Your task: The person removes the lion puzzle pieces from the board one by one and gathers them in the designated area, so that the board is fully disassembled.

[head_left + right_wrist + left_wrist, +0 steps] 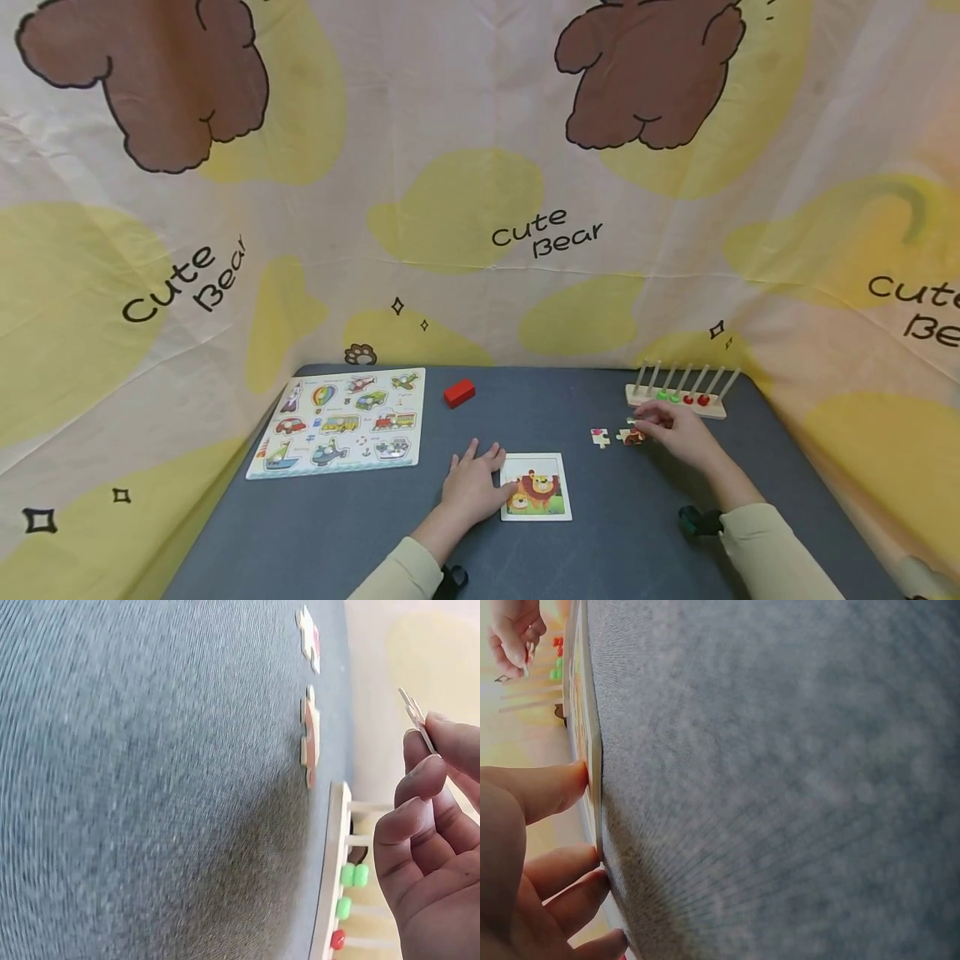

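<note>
My right hand pinches a small jigsaw piece between thumb and fingertips, held above the table in the right wrist view. Beneath that hand lie a brown puzzle piece and, a little to its left, a pink-and-white piece. The square lion puzzle has a white frame and lies flat at the front centre. Along its left side my left hand is spread out, the thumb over the frame and the straight fingers at its edge, as the left wrist view shows.
A picture board with vehicles lies at the back left, with a red block to its right. Behind my right hand stands a wooden peg rack with upright rods and green and red beads. A printed cloth hangs behind the table.
</note>
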Motion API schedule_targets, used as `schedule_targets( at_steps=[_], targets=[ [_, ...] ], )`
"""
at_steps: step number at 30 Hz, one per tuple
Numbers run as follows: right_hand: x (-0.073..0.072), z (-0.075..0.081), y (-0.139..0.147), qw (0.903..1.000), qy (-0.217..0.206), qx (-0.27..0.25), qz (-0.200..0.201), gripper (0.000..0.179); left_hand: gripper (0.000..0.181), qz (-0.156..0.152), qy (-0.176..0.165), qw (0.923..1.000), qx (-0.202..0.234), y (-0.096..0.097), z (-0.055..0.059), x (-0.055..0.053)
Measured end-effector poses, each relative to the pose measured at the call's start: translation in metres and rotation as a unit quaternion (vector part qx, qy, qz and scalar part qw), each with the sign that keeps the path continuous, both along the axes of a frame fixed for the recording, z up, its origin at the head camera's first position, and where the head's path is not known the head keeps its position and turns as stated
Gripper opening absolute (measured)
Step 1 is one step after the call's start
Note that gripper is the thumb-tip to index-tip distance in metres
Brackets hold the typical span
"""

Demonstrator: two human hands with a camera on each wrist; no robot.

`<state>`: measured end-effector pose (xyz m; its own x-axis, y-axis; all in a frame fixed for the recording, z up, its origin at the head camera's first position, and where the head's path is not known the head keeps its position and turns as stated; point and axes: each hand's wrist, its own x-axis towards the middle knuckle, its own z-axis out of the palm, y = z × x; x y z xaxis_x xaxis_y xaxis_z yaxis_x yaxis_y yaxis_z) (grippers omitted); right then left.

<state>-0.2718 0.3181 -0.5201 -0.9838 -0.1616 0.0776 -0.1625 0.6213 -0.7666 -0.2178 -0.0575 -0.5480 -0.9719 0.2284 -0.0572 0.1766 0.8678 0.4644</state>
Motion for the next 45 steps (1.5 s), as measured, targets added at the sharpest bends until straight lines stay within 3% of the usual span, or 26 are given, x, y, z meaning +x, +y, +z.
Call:
schedule_targets(
  at_steps=[23, 31, 45],
  targets=[
    [-0.006, -0.020, 0.033, 0.9992, -0.015, 0.027, -0.026, 0.021, 0.067, 0.003, -0.002, 1.0000, -0.005, 0.002, -0.002, 0.000],
    [-0.007, -0.024, 0.036, 0.9973, -0.027, 0.061, -0.032, 0.019, 0.066, 0.000, -0.001, 1.0000, -0.006, 0.002, -0.001, -0.001],
    [-0.006, -0.028, 0.031, 0.9905, -0.006, 0.126, -0.055, 0.017, 0.066, 0.001, -0.015, 0.9999, 0.007, 0.000, 0.001, -0.001]
  ],
)
